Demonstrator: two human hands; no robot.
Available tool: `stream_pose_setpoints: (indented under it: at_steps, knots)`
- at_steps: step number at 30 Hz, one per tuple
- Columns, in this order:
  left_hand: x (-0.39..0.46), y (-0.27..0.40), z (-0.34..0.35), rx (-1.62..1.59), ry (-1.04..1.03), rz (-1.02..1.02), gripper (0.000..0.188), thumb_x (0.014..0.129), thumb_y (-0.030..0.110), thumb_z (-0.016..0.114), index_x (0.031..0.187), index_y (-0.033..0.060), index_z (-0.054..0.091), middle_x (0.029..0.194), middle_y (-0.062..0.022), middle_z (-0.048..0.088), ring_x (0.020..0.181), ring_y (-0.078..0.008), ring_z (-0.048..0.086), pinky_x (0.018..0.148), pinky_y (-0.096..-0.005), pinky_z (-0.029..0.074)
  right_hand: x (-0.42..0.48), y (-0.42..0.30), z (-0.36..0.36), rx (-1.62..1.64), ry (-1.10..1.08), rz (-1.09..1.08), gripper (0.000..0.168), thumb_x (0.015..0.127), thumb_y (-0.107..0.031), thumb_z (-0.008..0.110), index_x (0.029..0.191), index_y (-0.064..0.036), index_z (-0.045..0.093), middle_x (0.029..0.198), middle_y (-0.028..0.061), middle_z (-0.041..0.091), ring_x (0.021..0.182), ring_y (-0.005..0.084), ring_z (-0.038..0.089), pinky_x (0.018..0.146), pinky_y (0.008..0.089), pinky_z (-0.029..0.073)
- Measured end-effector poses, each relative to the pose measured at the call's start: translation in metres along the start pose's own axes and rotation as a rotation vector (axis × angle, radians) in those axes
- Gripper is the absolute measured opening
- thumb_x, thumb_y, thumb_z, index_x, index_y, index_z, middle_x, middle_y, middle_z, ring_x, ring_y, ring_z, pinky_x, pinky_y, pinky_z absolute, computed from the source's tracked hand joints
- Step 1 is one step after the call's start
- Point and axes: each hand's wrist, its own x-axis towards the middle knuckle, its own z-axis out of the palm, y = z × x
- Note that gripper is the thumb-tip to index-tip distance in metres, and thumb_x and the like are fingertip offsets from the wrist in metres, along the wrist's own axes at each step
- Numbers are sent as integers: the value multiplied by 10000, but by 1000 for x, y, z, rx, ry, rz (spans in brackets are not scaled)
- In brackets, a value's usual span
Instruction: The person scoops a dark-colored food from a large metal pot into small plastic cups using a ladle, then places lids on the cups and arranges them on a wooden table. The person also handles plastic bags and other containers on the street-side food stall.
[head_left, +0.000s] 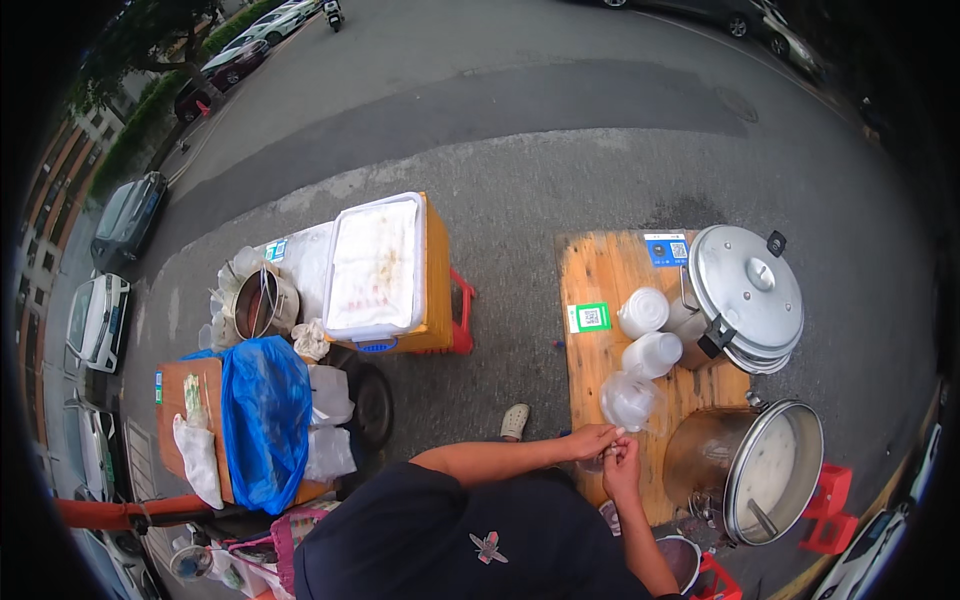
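Note:
My left hand (594, 442) and my right hand (623, 466) meet over the left side of a wooden table (600, 270). Their fingertips pinch what looks like the top of a clear plastic bag (590, 466), mostly hidden beneath them. Just beyond stand stacked white plastic bowls or lids in a clear bag (631, 401). Two more stacks of white containers (651, 355) are behind it. To the right, a large open metal pot (697, 457) holds pale liquid, with a ladle handle (763, 516) sticking out.
A lidded metal pot (742, 292) stands at the table's far right. Red plastic stools (831, 487) and a bucket (681, 561) sit low on the right. Leftward are a yellow box (436, 277) under a white cloth-covered tray, a pot of utensils (287, 300) and a blue plastic bag (266, 420).

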Motion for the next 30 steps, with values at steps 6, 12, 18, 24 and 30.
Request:
stream_pose_setpoints:
  at_steps: [6,12,18,24,30]
  knots:
    - [0,29,-58,28,39,-19,523,1068,492,400,1003,26,627,788,-35,609,711,-136,565,669,-306,482,39,-50,7,-315,-215,62,171,967,-158,628,903,1,624,805,59,639,745,166,631,648,315,497]
    - [-13,54,-130,-68,204,19,406,1066,427,457,1056,51,611,840,-13,615,726,-99,541,672,-268,473,109,-105,50,23,-454,367,183,984,-236,630,931,-64,663,839,13,648,708,85,523,651,230,419]
    - [-59,36,-215,-103,405,-70,316,1057,357,495,1140,69,596,989,1,652,773,-78,560,709,-255,487,196,-156,98,297,-296,319,134,926,-218,689,913,-102,621,895,-2,638,775,81,518,707,246,422]
    - [-156,-99,-274,-269,671,-376,191,1033,274,538,1047,99,613,894,5,662,678,-75,576,619,-234,464,294,-183,121,308,-45,215,148,899,-178,685,975,-98,586,955,1,619,896,108,559,773,289,442]
    - [-273,-239,-295,-390,853,-664,143,997,249,577,1031,112,599,805,-43,671,545,-139,587,439,-288,455,379,-186,123,288,148,62,160,867,-154,674,934,-49,573,850,35,601,741,130,555,673,322,466]
